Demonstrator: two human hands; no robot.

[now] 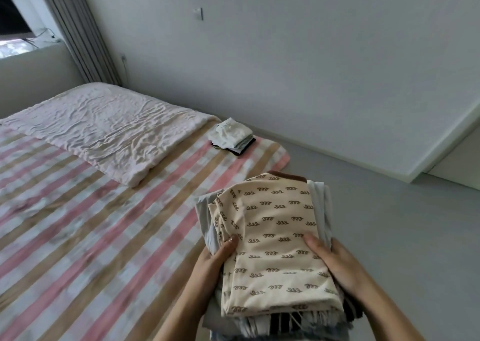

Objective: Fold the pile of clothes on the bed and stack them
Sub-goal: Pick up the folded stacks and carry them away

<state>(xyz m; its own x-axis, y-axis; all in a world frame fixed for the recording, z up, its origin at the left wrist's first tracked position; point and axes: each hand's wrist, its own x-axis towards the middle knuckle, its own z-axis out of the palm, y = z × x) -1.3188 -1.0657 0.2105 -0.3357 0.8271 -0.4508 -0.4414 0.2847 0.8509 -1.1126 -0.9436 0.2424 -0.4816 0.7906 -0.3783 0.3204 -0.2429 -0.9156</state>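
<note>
Nearing its end, to judge from the layout.

Far left: window [13, 15] and grey curtain [78, 28], hanging in stiff vertical pleats.

Below: bed [78, 223], spread with a flat woven sheet in pink, tan and pale checks, blurred in places. Bearing no loose pile of garments within the frame. Cut off at the left and near edges, so impossible to judge beyond them.

Across the upper part: pale quilt [104, 130], crinkled all over, thick and soft-edged, folded to a broad rectangle.

At the far right corner of the bed: small stack [232, 136] of folded clothes, whitish on top with darker layers beneath, squared but slightly fanned at the edges. Resting on the sheet near the quilt's right end.

Lower centre: left hand [213, 260], gripping one side of the carried stack [275, 236], thumb pressed on top, fingers hidden beneath.

Carried stack: held in the air over the bed's near right edge. Topped by a cream garment printed with small brown squiggles and trimmed with a brown band at the far end. Underneath, grey-blue, white and dark-striped layers, with a frayed denim-like edge nearest the camera. Soft and limp, likely to slide if tilted.

Right hand [335, 260]: gripping the opposite side likewise, thumb on top.

Right: smooth grey floor [389, 223].

Folding apparently done. Remaining, probably, only to set this stack down, perhaps beside the small one.
</note>
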